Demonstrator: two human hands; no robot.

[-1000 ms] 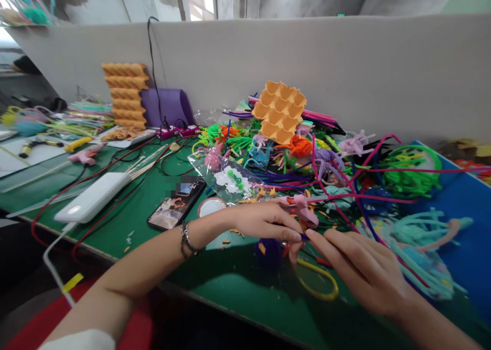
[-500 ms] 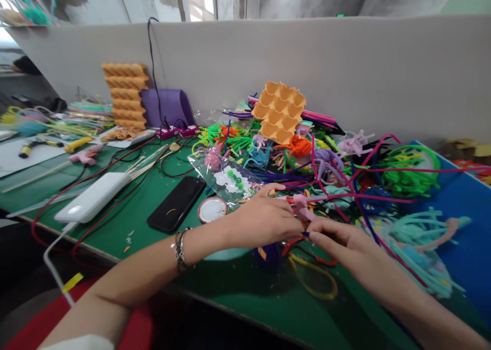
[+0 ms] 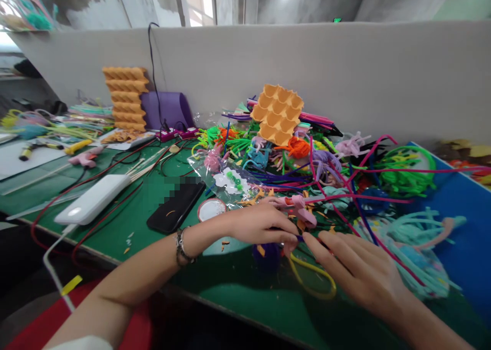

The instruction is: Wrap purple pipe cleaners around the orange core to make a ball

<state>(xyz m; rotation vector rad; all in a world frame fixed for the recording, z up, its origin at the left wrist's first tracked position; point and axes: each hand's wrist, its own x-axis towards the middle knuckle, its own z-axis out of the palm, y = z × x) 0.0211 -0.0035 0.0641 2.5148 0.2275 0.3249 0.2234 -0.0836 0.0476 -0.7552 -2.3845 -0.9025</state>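
Note:
Between my two hands is a short dark blue piece, which looks like a bit of pipe cleaner and is mostly hidden by fingers. My left hand is closed, its thumb and fingers pinching the left end. My right hand has its fingertips closed at the right end. Just behind the fingers lies a pink glue gun. Below the left fingers sits a dark purple round thing, partly in shadow. A yellow loop lies on the green table beneath the hands.
A black phone, a white power bank and a round white lid lie to the left. Colourful pipe cleaners are heaped behind, with an orange egg tray on them. Long magenta stems cross at right.
My left hand's fingers have drawn together and dropped slightly. The right hand has turned flatter, its fingers stretching further over. The blue piece stays between them.

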